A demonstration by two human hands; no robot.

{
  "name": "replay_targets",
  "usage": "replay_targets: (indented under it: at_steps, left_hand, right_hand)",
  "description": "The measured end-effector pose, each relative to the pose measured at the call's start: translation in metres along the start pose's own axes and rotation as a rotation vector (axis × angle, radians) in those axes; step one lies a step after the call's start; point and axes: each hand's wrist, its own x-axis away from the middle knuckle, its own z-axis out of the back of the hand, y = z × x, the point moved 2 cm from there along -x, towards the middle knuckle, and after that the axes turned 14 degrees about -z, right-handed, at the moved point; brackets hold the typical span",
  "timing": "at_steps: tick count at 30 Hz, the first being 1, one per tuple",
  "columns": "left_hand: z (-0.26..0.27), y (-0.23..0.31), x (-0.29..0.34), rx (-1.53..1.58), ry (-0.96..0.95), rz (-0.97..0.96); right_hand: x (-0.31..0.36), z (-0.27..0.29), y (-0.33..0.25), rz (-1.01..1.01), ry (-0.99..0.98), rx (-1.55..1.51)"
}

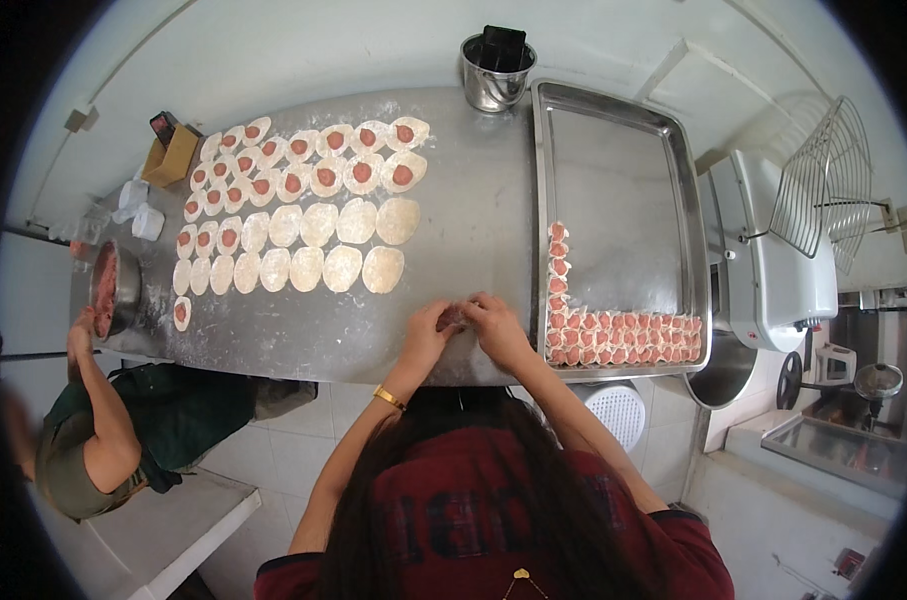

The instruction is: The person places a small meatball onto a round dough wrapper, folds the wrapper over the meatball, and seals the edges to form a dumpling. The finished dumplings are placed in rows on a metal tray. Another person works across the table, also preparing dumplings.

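Observation:
Near the front edge of the steel table point(463, 220), my left hand point(435, 325) and my right hand point(493, 325) meet with bent fingers around a small dumpling point(454, 317). Most of it is hidden by the fingers. To the left lie rows of round, floured dough wrappers point(318, 225); many carry a lump of pink meat filling point(402, 175), others are bare. Close by my right hand stands a deep steel tray point(541, 180). Open-topped dumplings point(623, 338) fill several rows along its near side, with a single column up its left side.
At far left a co-worker's hand point(81, 330) reaches to a steel bowl point(125, 290) of pink meat. A steel bucket point(493, 90) holding a black object stands at the back. Right of the tray are a white machine point(763, 250) and a wire rack point(823, 190).

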Motion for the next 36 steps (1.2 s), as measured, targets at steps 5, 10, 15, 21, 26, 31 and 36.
replay_targets:
  at_steps: [5, 10, 15, 21, 26, 31, 36]
  left_hand:
    - [0.021, -0.005, 0.017, 0.074, 0.029, 0.137]
    - [0.045, -0.01, 0.043, -0.038, 0.108, 0.142]
    - [0.052, -0.005, 0.072, -0.106, 0.166, 0.189]
    - [0.051, 0.005, 0.089, -0.117, 0.186, 0.245]
    - [0.045, 0.004, 0.091, -0.092, 0.174, 0.265]
    - [0.04, 0.005, 0.082, -0.12, 0.126, 0.208]
    - [0.036, 0.009, 0.077, -0.136, 0.082, 0.193]
  right_hand:
    - [-0.01, 0.022, 0.009, -0.128, -0.063, -0.259]
    - [-0.069, 0.105, 0.069, -0.206, 0.238, -0.36]
    - [-0.123, 0.135, 0.122, -0.212, 0.205, -0.011]
    - [-0.136, 0.115, 0.139, -0.034, 0.056, 0.076]
    - [-0.135, 0.118, 0.143, -0.083, -0.003, 0.027]
    - [-0.138, 0.119, 0.141, -0.131, -0.046, 0.057]
    - [-0.135, 0.12, 0.137, -0.095, -0.06, 0.081]
